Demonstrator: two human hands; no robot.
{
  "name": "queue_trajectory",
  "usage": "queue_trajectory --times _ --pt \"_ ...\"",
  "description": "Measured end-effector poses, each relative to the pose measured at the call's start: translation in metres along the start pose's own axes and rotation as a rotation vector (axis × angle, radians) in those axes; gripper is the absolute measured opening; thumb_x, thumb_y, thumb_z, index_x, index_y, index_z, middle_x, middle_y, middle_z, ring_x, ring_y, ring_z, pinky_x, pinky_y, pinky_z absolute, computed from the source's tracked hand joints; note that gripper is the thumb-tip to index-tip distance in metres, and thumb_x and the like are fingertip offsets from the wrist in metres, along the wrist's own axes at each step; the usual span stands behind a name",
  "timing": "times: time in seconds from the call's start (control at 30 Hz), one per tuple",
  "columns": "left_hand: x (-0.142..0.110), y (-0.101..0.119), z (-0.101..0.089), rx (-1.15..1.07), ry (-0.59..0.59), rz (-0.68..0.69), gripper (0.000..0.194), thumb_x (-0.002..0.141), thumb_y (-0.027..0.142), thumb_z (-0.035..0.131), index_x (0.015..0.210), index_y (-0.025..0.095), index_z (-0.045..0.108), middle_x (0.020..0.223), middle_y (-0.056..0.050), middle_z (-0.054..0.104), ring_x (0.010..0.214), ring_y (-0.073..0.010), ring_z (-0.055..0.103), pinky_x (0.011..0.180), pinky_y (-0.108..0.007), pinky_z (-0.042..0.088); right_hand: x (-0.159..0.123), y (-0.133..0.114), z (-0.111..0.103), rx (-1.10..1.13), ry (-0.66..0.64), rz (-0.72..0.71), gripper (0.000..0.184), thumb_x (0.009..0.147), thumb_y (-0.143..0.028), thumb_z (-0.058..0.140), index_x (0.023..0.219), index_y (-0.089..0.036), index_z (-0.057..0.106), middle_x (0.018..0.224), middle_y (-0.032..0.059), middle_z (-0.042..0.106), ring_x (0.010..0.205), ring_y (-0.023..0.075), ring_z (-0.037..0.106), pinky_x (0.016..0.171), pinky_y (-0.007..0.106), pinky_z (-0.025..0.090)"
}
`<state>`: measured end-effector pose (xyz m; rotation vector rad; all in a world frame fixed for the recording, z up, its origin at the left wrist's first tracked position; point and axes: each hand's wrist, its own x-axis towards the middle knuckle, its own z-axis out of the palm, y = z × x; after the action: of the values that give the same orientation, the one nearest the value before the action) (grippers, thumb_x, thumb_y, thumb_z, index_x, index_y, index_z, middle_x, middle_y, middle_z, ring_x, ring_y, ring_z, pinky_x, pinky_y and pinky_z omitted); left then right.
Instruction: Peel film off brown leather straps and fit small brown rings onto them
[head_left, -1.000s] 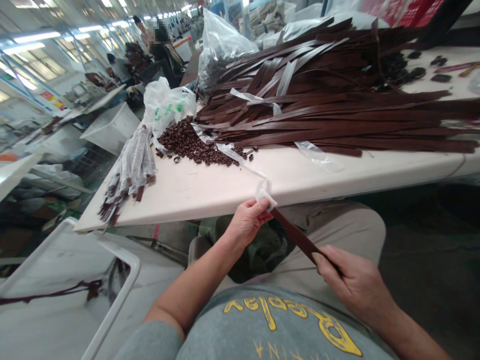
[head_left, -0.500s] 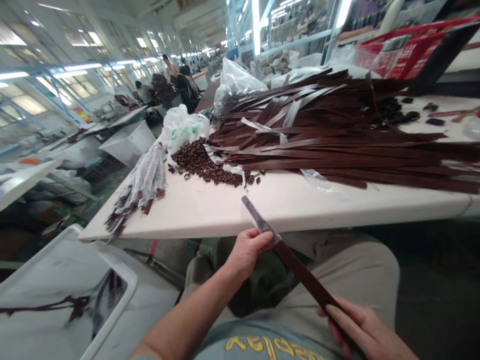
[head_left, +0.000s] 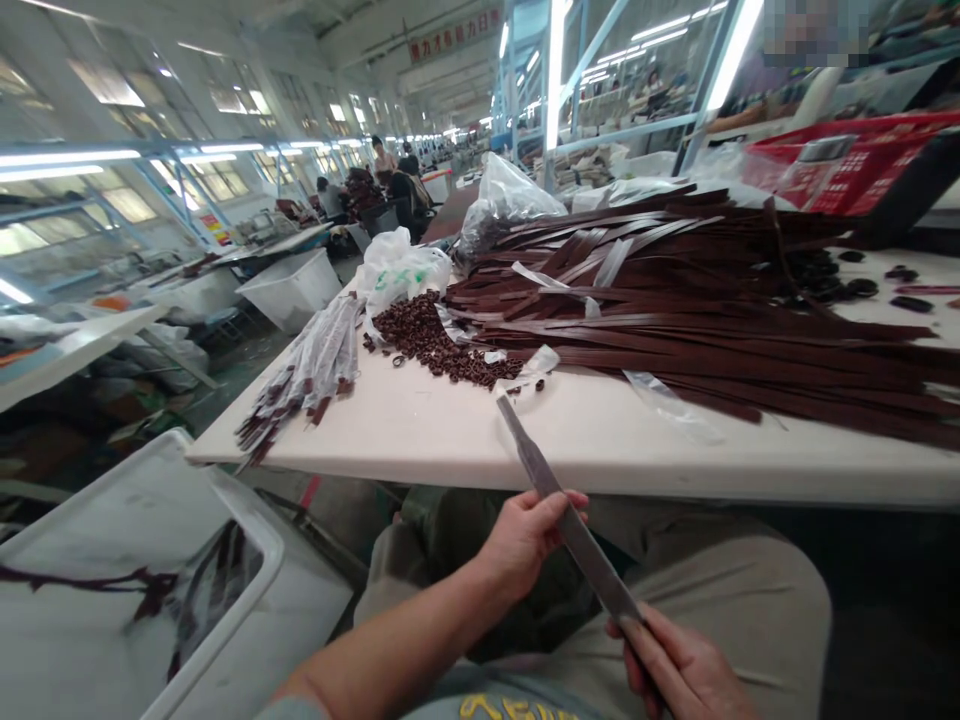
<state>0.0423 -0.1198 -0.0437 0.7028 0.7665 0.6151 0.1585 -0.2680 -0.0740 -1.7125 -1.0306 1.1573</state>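
Dark strap, long, flat and sheathed in filmy plastic, slants between both hands: the left hand pinches it midway, thumb on top; the right hand is closed around its lower part. Beyond the left hand, small brown loops heap on the smooth, pale surface.

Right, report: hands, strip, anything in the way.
Left hand holding film-sleeved strip. Right hand gripping its lower part. Brown loops heaped near strip's far tip.
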Motion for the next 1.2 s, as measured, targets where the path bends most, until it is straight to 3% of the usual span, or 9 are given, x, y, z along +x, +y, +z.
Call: queue_trajectory --times 0.17,0.3,0.37,0.53,0.6,0.73,0.9,1.0,1.2 --pt "-0.011 -0.012 0.006 0.102 -0.215 -0.083 0.041 0.065 0.039 0.085 0.094 0.012 0.078 0.063 -0.005 0.068 0.053 -0.0162 0.060 0.054 -0.028 0.046 0.022 -0.014 0.003 -0.071 0.090 -0.183 0.057 0.092 -0.069 0.041 0.067 -0.022 0.059 0.054 -0.0007 0.057 0.049 0.0154 0.054 0.051 0.026 0.043" --pt "0.003 0.017 0.007 -0.030 -0.050 0.114 0.045 0.063 0.043 0.088 0.097 0.015 0.079 0.101 -0.011 0.075 0.082 -0.0184 0.068 0.071 -0.026 0.052 0.021 -0.015 0.003 -0.082 0.080 -0.194 0.056 0.093 -0.068 0.040 0.071 -0.022 0.062 0.054 -0.0022 0.055 0.049 0.0147 0.054 0.052 0.026 0.043" --pt "0.008 0.026 0.004 -0.060 0.023 0.157 0.045 0.065 0.050 0.085 0.091 0.013 0.079 0.096 -0.012 0.075 0.081 -0.0181 0.067 0.073 -0.026 0.052 0.018 -0.014 0.005 -0.067 0.078 -0.155 0.057 0.093 -0.070 0.039 0.077 -0.022 0.065 0.053 -0.0026 0.055 0.048 0.0151 0.053 0.051 0.027 0.043" --pt "-0.010 -0.002 -0.003 0.113 -0.122 0.003 0.038 0.070 0.040 0.082 0.094 0.011 0.079 0.073 -0.009 0.072 0.064 -0.0164 0.064 0.061 -0.026 0.050 0.023 -0.017 0.008 -0.113 0.098 -0.249 0.050 0.096 -0.061 0.043 0.071 -0.022 0.062 0.055 -0.0010 0.057 0.049 0.0155 0.054 0.052 0.027 0.042" --pt "-0.015 -0.003 -0.005 0.112 -0.172 -0.018 0.041 0.066 0.037 0.085 0.099 0.012 0.079 0.079 -0.009 0.074 0.065 -0.0175 0.066 0.062 -0.027 0.051 0.024 -0.018 0.008 -0.148 0.089 -0.316 0.050 0.097 -0.058 0.043 0.067 -0.022 0.060 0.055 -0.0006 0.057 0.050 0.0152 0.054 0.053 0.027 0.042" --pt "-0.002 0.029 -0.009 -0.064 -0.030 0.166 0.047 0.062 0.044 0.088 0.099 0.017 0.079 0.112 -0.012 0.074 0.089 -0.0216 0.070 0.075 -0.029 0.054 0.020 -0.016 0.007 -0.164 0.046 -0.301 0.047 0.098 -0.056 0.042 0.072 -0.022 0.061 0.055 -0.0022 0.055 0.050 0.0146 0.052 0.054 0.026 0.041" --pt "-0.012 0.021 -0.012 0.095 -0.027 0.097 0.039 0.070 0.043 0.083 0.094 0.013 0.080 0.091 -0.012 0.077 0.086 -0.0226 0.069 0.079 -0.030 0.053 0.020 -0.021 0.007 -0.197 0.040 -0.302 0.046 0.099 -0.052 0.041 0.070 -0.022 0.060 0.057 -0.0016 0.056 0.052 0.0151 0.055 0.056 0.027 0.042" --pt "-0.026 0.006 -0.013 0.148 -0.105 0.034 0.040 0.066 0.036 0.086 0.099 0.015 0.080 0.098 -0.011 0.077 0.092 -0.0242 0.070 0.083 -0.031 0.053 0.023 -0.021 0.007 -0.232 0.021 -0.359 0.046 0.100 -0.051 0.040 0.069 -0.022 0.058 0.058 -0.0004 0.058 0.052 0.0150 0.056 0.055 0.026 0.042" --pt "0.000 0.043 -0.022 -0.169 0.032 0.242 0.045 0.065 0.048 0.086 0.099 0.019 0.078 0.114 -0.010 0.074 0.093 -0.0208 0.069 0.079 -0.029 0.054 0.022 0.001 0.003 -0.341 -0.032 -0.394 0.047 0.101 -0.049 0.037 0.071 -0.021 0.058 0.057 -0.0008 0.058 0.052 0.0137 0.056 0.056 0.025 0.042"
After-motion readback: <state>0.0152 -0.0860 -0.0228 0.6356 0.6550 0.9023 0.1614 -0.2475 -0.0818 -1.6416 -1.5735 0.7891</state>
